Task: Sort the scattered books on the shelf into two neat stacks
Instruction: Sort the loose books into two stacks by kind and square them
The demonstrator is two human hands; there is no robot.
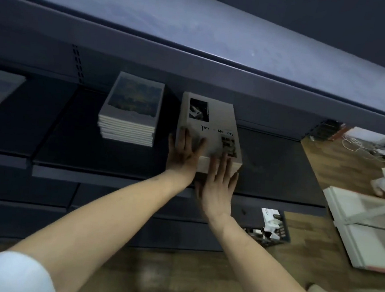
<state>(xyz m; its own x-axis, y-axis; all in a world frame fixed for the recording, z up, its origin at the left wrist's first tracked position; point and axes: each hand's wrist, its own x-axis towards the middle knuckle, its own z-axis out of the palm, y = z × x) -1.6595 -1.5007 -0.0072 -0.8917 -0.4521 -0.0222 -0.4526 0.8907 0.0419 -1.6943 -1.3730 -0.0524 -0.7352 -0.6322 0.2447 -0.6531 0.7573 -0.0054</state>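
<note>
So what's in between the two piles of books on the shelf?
Nothing sits there. In the head view, only a bare dark strip of shelf separates the left stack from the right stack, which both hands are touching.

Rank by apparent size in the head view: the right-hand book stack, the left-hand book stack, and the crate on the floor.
1. right-hand book stack, under both hands
2. left-hand book stack, close in size, so that order is unsure
3. crate, clearly smallest, though farther from the camera

Dark crate (270, 231) of small items on the wood floor (174, 273) — white cables (360, 148) beyond, far right.
</note>
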